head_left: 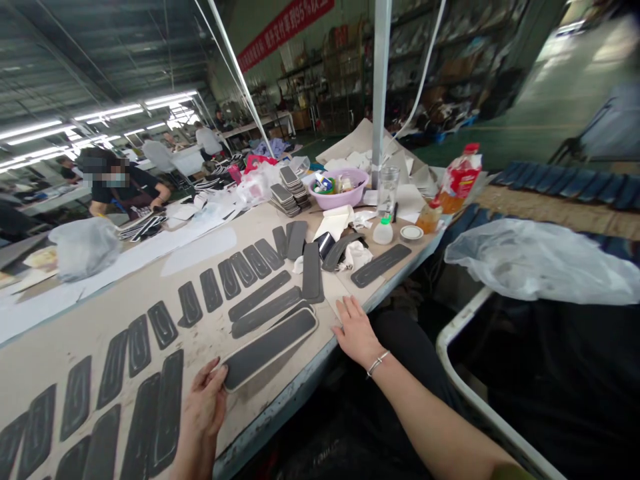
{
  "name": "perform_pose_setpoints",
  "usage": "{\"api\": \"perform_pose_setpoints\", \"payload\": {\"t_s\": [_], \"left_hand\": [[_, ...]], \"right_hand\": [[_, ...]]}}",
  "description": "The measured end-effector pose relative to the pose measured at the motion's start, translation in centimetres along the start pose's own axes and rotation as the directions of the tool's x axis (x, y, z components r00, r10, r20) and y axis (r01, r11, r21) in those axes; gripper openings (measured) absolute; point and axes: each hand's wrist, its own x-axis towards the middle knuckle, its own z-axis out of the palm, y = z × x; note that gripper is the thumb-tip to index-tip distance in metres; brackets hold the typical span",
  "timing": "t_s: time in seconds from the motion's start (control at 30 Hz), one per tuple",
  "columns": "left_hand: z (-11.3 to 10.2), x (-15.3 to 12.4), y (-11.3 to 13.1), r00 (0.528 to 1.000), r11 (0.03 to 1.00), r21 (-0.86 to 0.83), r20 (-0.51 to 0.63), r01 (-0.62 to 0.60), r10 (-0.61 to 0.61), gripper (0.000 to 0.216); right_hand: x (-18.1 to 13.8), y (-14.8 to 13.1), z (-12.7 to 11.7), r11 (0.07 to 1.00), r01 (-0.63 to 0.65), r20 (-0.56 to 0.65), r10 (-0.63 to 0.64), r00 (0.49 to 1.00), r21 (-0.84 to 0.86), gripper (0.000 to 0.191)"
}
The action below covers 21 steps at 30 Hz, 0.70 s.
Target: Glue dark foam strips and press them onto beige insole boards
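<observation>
My left hand [207, 393] pinches the near end of a long dark rounded strip [273, 347] with a pale edge. The strip is tilted over the table's front edge, above another dark piece partly hidden beneath it. My right hand [356, 330], with a bracelet at the wrist, lies with fingers stretched out on a thin beige sheet [335, 293] at the table edge. Beyond the hands lie loose dark strips [267, 310] and a flat dark pad [313, 272]. Several dark strips with shiny streaks [163, 325] run in rows to the left.
A purple basin [340, 193], stacked pads [290, 192], a glass [388, 190], a small white bottle [383, 232] and a red-labelled bottle [460, 177] stand farther back. A metal post [381, 87] rises behind them. A plastic bag [540, 260] lies to the right. Another person [125, 187] works across the table.
</observation>
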Motion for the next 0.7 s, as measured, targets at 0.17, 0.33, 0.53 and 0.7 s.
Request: {"api": "perform_pose_setpoints", "payload": {"t_s": [0.17, 0.33, 0.53, 0.7], "left_hand": [[0.8, 2.1, -1.2, 0.986, 0.989, -0.052, -0.089, 0.138, -0.142, 0.033], [2.1, 1.7, -1.7, 0.973, 0.979, -0.021, -0.106, 0.202, -0.203, 0.035], [1.9, 1.3, -0.5, 0.999, 0.784, 0.620, -0.047, 0.025, 0.006, 0.047], [2.1, -1.2, -0.4, 0.894, 0.524, 0.756, 0.182, -0.393, 0.410, 0.051]], "right_hand": [[-0.2, -0.1, 0.1, 0.996, 0.027, 0.100, -0.019, 0.995, -0.080, 0.060], [0.1, 0.3, -1.4, 0.993, 0.066, 0.150, -0.051, 0.987, -0.097, 0.064], [0.7, 1.4, -4.1, 0.972, 0.216, 0.224, -0.191, 0.956, -0.091, 0.074], [1.3, 1.7, -5.0, 0.922, 0.340, 0.320, -0.270, 0.908, -0.187, 0.048]]}}
